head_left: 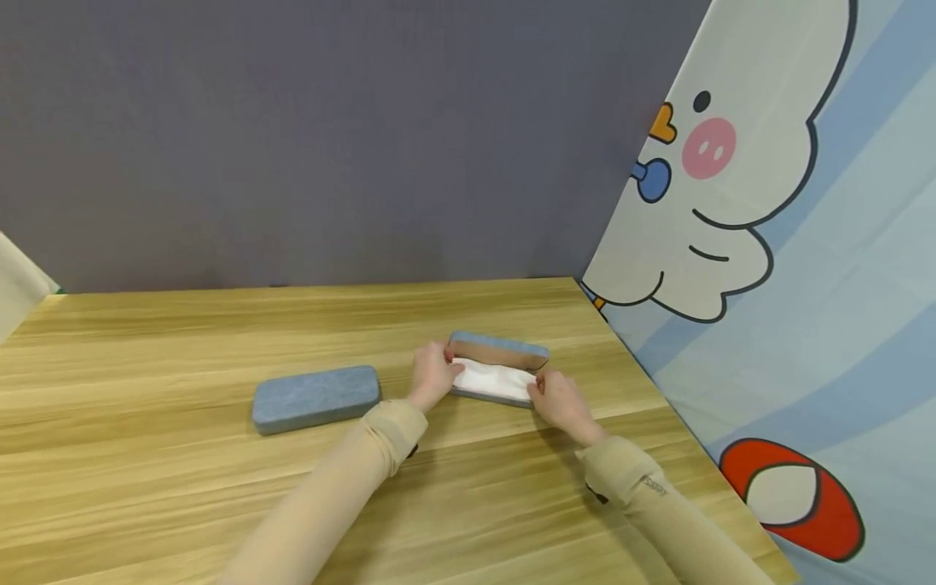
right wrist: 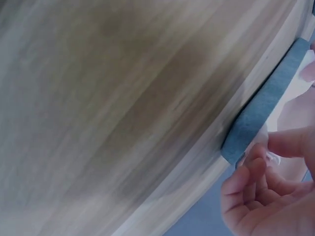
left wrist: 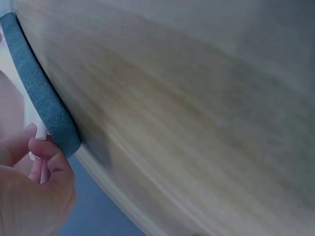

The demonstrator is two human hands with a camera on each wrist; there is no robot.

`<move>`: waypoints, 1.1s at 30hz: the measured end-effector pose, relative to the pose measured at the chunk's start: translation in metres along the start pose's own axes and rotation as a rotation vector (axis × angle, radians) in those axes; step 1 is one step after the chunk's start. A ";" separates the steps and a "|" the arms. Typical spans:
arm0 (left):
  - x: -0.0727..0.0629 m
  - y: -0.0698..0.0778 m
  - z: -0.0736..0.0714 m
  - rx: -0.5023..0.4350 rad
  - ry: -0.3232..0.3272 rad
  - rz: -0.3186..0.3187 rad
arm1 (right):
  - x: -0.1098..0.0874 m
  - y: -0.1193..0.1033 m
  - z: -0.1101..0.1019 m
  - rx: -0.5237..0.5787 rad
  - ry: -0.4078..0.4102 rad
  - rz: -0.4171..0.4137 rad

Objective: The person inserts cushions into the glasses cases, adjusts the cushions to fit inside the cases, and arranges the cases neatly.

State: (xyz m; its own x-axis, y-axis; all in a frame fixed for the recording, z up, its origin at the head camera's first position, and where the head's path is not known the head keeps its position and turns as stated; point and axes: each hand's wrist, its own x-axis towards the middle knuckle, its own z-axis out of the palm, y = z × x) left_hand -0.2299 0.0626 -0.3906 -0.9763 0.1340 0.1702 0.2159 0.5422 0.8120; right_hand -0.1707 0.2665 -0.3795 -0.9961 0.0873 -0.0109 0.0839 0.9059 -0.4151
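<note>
An opened blue-grey case point(head_left: 500, 342), shaped like a glasses case, sits on the table with its lid tilted back and its brown lining showing. A white, soft-looking cloth point(head_left: 491, 379) lies stretched along its lower half. At the cloth's left end, my left hand point(head_left: 431, 376) pinches it between thumb and fingers; the left wrist view shows these fingers point(left wrist: 51, 152) by the case's corner. My right hand point(head_left: 561, 400) pinches the cloth's right end, its fingers point(right wrist: 241, 187) curled close to the other corner. What lies beneath the cloth is hidden.
A second blue-grey case point(head_left: 316, 399), closed, lies to the left of my left hand. The wood-grain table point(head_left: 183, 487) ends at a dark grey panel point(head_left: 314, 146) behind and a cartoon-printed curtain point(head_left: 826, 366) on the right.
</note>
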 end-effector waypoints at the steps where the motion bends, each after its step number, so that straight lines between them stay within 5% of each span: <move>1: 0.000 0.000 0.000 0.002 0.000 -0.002 | 0.001 0.001 0.001 -0.002 -0.006 0.005; 15: -0.001 -0.002 -0.004 0.032 -0.008 -0.012 | 0.005 0.009 0.007 0.023 -0.014 -0.034; 18: -0.003 -0.002 -0.007 0.039 -0.052 -0.020 | 0.002 0.009 0.005 0.039 -0.013 -0.022; 23: -0.003 0.001 -0.011 -0.090 -0.174 -0.148 | -0.004 0.007 -0.005 0.158 -0.068 0.082; 30: -0.002 0.012 -0.019 -0.343 -0.328 -0.375 | 0.001 0.002 -0.019 0.539 -0.224 0.305; 33: -0.001 0.017 -0.021 -0.402 -0.362 -0.429 | 0.006 -0.001 -0.020 0.594 -0.277 0.367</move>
State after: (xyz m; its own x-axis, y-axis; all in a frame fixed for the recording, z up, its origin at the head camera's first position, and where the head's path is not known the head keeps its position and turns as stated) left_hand -0.2262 0.0542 -0.3656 -0.8922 0.2827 -0.3524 -0.2790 0.2688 0.9219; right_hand -0.1758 0.2748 -0.3606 -0.8836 0.1620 -0.4393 0.4619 0.4554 -0.7611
